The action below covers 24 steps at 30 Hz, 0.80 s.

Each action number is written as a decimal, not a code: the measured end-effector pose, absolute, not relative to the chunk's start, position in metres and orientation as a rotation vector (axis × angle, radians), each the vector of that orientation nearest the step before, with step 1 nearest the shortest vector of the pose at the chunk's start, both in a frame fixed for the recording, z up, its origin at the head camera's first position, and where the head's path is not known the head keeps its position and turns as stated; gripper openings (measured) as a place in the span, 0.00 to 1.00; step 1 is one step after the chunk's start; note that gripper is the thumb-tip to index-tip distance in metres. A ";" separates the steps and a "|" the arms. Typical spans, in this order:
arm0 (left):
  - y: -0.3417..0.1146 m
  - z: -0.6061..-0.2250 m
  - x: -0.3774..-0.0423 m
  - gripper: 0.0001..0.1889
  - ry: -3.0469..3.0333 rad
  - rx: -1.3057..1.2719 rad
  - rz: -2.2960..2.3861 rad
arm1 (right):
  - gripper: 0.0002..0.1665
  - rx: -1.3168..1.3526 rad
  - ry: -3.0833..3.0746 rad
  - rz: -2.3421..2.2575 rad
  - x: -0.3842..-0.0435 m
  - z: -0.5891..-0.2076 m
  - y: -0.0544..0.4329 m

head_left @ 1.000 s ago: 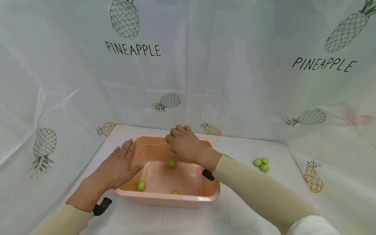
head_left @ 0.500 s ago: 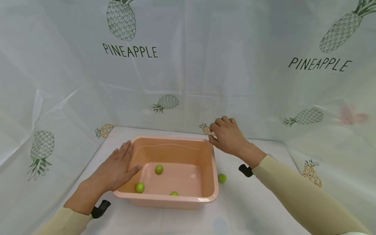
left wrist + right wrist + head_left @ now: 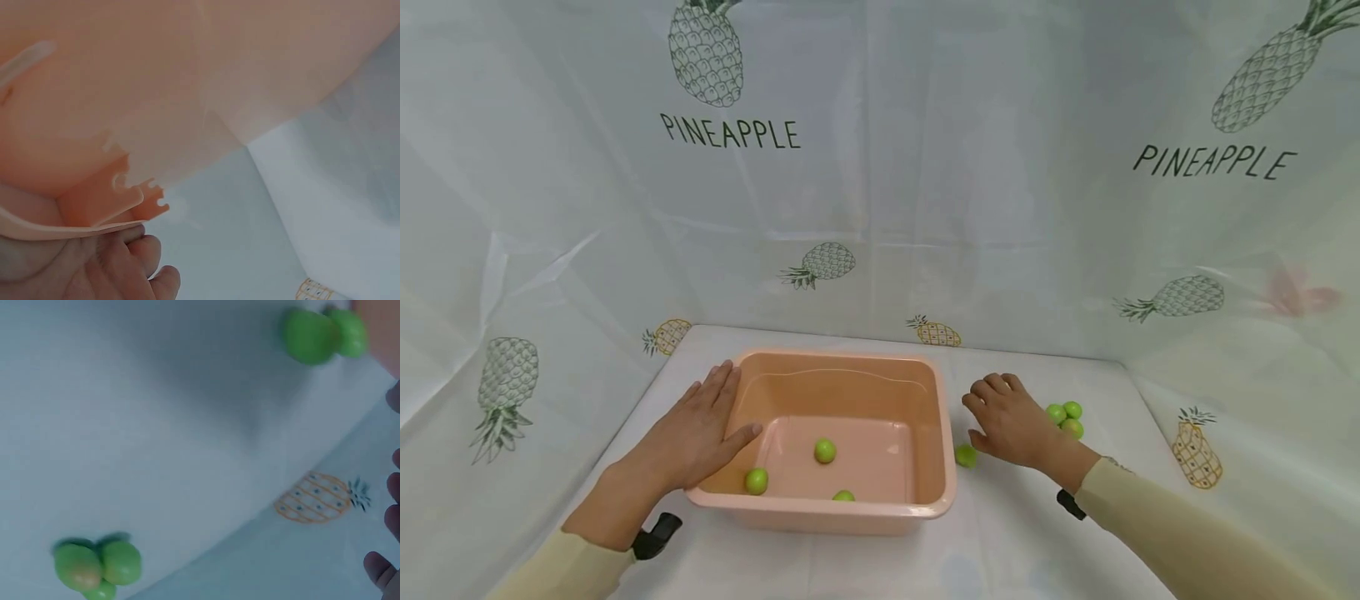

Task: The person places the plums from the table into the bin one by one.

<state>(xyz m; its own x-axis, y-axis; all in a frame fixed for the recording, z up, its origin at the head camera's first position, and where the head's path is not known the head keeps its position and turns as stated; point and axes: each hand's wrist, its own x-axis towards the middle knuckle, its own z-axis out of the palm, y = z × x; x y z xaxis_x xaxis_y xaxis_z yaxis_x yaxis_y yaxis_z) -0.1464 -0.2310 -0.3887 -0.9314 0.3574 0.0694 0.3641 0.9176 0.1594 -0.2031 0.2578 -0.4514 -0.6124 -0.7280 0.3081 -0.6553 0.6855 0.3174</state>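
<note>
In the head view my left hand lies with straight fingers along the left rim of a peach plastic basin. In the left wrist view its fingers show right against the basin's rim. Inside the basin are three small round green fruits, one near the middle of its floor. My right hand hovers right of the basin with loosely bent fingers and holds nothing. Close by its thumb, beside the basin wall, sits a green fruit; the right wrist view shows two green fruits there, side by side.
Further right on the white-covered table, three more green fruits sit in a cluster, partly behind my right hand; one of them has an orange blush. A white sheet printed with pineapples stands behind and along the sides.
My right hand has moved from above the basin to the right, then lower beside the basin. The fruit that was under it has rolled about the basin floor. My left hand stays put.
</note>
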 end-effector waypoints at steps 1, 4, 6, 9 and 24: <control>-0.231 -0.389 -0.147 0.48 -3.040 -0.572 -0.267 | 0.27 1.105 -2.481 -0.261 -0.201 -0.457 0.259; -0.231 -0.390 -0.148 0.48 -3.040 -0.570 -0.271 | 0.28 1.174 -2.500 -0.327 -0.196 -0.470 0.260; -0.232 -0.390 -0.149 0.48 -3.038 -0.571 -0.272 | 0.28 1.207 -2.520 -0.384 -0.193 -0.476 0.261; -0.232 -0.390 -0.150 0.48 -3.032 -0.573 -0.271 | 0.28 1.228 -2.541 -0.480 -0.191 -0.484 0.261; -0.233 -0.390 -0.151 0.49 -3.040 -0.572 -0.292 | 0.26 1.275 -2.521 -0.490 -0.191 -0.499 0.263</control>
